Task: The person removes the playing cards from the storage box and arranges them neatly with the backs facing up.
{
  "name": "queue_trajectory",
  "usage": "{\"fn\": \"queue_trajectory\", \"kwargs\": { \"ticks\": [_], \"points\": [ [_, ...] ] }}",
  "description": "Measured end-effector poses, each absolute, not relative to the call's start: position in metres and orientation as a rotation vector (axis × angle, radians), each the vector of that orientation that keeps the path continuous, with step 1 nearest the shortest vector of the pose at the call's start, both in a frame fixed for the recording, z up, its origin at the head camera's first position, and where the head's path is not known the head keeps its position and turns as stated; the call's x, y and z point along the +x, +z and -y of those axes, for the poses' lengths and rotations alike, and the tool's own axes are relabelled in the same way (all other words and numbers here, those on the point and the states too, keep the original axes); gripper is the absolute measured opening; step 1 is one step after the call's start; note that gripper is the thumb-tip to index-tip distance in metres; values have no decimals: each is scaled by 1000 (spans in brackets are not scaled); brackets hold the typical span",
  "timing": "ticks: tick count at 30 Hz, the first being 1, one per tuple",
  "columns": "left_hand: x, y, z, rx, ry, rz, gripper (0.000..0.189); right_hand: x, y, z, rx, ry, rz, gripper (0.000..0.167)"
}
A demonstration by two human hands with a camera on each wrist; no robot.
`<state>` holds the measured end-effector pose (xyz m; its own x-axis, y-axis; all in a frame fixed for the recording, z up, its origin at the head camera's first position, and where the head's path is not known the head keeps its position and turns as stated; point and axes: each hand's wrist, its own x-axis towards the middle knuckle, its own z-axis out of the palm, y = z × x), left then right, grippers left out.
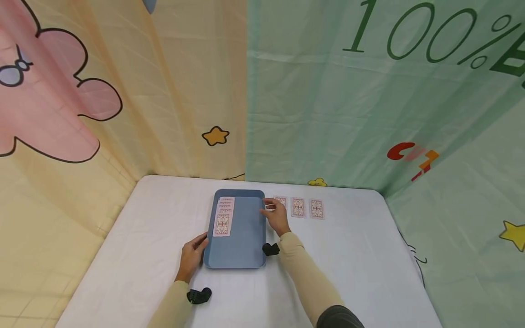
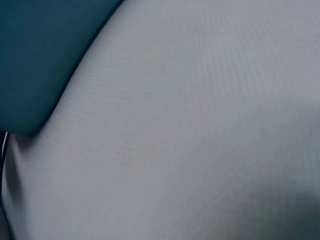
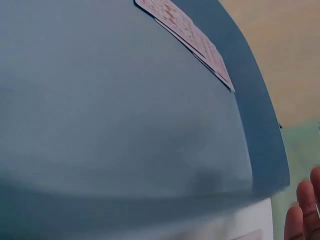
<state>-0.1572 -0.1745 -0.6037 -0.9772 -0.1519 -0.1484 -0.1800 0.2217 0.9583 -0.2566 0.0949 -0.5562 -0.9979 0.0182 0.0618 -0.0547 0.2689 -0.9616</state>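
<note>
A blue tray (image 1: 246, 237) lies on the white table. In its upper left, several playing cards (image 1: 223, 224), patterned red backs up, overlap in a column; the right wrist view shows the edge of these cards (image 3: 190, 32). My left hand (image 1: 191, 256) rests beside the tray's left rim, fingertips right at it; the left wrist view shows only the tray's corner (image 2: 40, 60) and cloth. Over the tray's upper right rim is my right hand (image 1: 278, 217), fingers loosely bent with no card visible in them. It partly covers the nearest of three face-down cards (image 1: 281, 200) on the table.
Two more face-down cards, a middle card (image 1: 298, 207) and an end card (image 1: 316, 209), lie in a row right of the tray. Printed curtains (image 1: 311, 114) surround the table (image 1: 348, 255) at the back and sides.
</note>
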Motion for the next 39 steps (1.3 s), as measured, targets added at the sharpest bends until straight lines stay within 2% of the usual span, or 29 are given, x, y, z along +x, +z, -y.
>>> {"fn": "queue_trajectory", "kwargs": {
  "ticks": [9, 20, 28, 39],
  "points": [
    [-158, -608, 176, -325, 1905, -2440, 39, -249, -557, -65, 142, 1830, 2513, 37],
    [-158, -611, 176, -311, 1925, -2469, 38, -259, -553, -40, 216, 1764, 2611, 40],
    [-159, -612, 177, -303, 1929, -2479, 38, -269, -570, -24, 182, 1775, 2630, 40],
    [-157, -610, 175, -336, 1941, -2461, 36, -263, -585, 3, 196, 1656, 2774, 48]
  ]
}}
